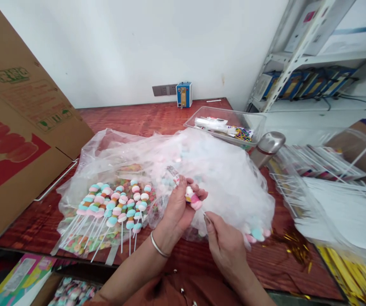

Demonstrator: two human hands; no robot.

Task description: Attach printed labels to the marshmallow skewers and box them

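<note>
Candy: We are holding the pink, white and yellow candy [196,202] above the table [266,272], nearer its front edge than its back edge, in front of the big marshmallow bag [224,165].
Left hand: Our left hand [178,210] is grasping the candy between thumb and fingers, and a printed paper tag [172,172] is sticking out beyond the thumb, toward the back edge.
Right hand: Our right hand [227,240] is curling, thumb close to fingertips, just beside the candy; we cannot tell whether it is pinching anything thin there.
Candy's lie: Its long axis is slanting, the pink end pointing toward the right hand and the front edge. The left hand is the nearer one, touching it; from the right hand, the candy is lying leftward and toward the back edge.
Candy sticks: Finished-looking marshmallow skewers [115,204] are resting near the front left corner, on a clear bag of gummies [106,244].
Tray: A clear tray [256,121] is standing near the back right corner, holding packets, with a metal cup [270,144] standing just beside it.
</note>
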